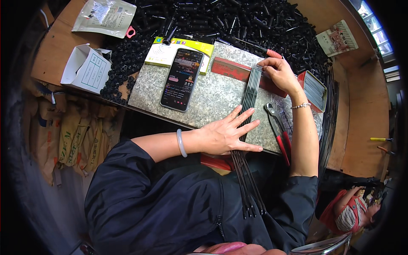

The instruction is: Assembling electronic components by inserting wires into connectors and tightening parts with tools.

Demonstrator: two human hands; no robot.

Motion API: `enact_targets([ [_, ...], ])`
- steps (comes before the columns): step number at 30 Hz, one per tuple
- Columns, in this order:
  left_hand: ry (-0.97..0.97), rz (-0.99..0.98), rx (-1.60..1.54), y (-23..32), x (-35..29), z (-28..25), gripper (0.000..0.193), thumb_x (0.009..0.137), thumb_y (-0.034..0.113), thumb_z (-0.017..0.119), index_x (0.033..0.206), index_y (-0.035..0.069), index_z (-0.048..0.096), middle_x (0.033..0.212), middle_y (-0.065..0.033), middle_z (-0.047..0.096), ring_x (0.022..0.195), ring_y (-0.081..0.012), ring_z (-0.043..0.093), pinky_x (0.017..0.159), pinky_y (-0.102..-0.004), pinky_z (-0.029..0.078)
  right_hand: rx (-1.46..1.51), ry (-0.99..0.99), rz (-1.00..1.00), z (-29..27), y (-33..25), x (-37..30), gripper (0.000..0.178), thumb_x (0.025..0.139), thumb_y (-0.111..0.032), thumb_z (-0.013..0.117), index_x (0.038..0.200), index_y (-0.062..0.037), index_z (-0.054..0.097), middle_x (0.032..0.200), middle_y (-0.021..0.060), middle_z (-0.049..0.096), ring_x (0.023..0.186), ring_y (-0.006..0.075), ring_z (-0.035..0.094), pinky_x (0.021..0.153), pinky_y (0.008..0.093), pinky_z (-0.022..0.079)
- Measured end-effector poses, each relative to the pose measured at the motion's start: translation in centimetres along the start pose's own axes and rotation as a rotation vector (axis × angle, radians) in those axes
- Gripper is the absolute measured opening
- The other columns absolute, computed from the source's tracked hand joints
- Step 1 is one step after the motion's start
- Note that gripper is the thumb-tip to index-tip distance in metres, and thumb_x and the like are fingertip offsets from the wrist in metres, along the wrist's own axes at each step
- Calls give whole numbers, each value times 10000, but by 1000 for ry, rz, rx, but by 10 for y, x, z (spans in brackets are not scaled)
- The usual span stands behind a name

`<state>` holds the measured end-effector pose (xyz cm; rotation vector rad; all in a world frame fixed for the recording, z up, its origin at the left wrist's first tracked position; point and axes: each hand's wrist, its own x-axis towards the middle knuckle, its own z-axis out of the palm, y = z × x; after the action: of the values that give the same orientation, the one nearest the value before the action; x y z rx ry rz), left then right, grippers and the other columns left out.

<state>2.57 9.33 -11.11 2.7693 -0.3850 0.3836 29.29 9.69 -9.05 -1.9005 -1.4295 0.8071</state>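
Observation:
A row of thin black rods (pixel 251 87) lies side by side across a speckled stone slab (pixel 204 108), their near ends hanging past its front edge over my lap. My left hand (pixel 227 131) rests flat on the rods with its fingers spread. At their far ends my right hand (pixel 278 73) is closed in a pinch; whatever is between the fingertips is too small to make out. Beneath the rods' far part runs a worn red metal bar (pixel 231 69). Red-handled pliers (pixel 278 131) lie to the right of the rods, close to my right forearm.
A phone (pixel 182 80) leans on a green-and-white box (pixel 161 54). Black cylindrical parts (pixel 238 21) heap up behind the slab, with a red-handled tool (pixel 273 53) at their edge. A red tin (pixel 314 91) of thin metal pieces stands right. Another person (pixel 346 210) sits at lower right.

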Motion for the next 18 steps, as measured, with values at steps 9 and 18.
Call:
enact_targets([
  [9,-6,23,4,1,4,0,811,680,237,680,1387,435,335,1425,-210,332,1332,-473,255,1026,-642,278,58,404,-291,5,6,-3,287,900,-122,578,1176,-44,571,1008,20,587,865,100,546,796,238,452],
  [18,15,20,-134,4,-7,-9,769,636,265,751,1348,291,462,1435,-124,366,1367,-402,245,1050,-640,220,-683,509,46,-82,49,-106,143,780,-148,682,826,-13,676,809,121,628,803,258,588,737,340,474],
])
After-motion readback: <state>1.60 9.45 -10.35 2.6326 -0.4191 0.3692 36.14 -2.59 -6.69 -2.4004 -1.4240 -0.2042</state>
